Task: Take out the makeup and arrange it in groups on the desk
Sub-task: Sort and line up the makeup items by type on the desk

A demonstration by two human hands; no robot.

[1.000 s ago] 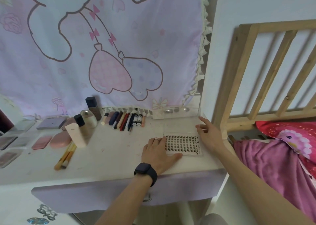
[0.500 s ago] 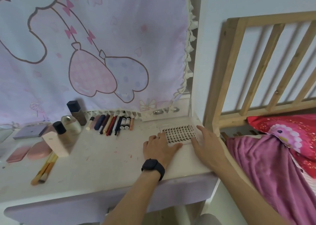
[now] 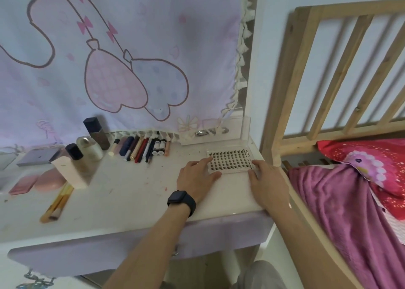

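The lash tray carries the letters "XOXO" along its right edge, just beyond the fingertips of the right hand.

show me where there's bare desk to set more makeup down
Bare desk lies between the makeup brushes and the left hand, in front of the pencil row. Crowded: bottles and compacts back left; lash tray and right hand at right.

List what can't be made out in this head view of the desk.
Head view, lash tray: its left edge lies under the left hand, its near-right corner under the right hand.
Head view, row of pens: print too small and blurred.
Head view, far left of the desk: items cut by the frame edge.
Head view, clear box: contents veiled by the curtain.
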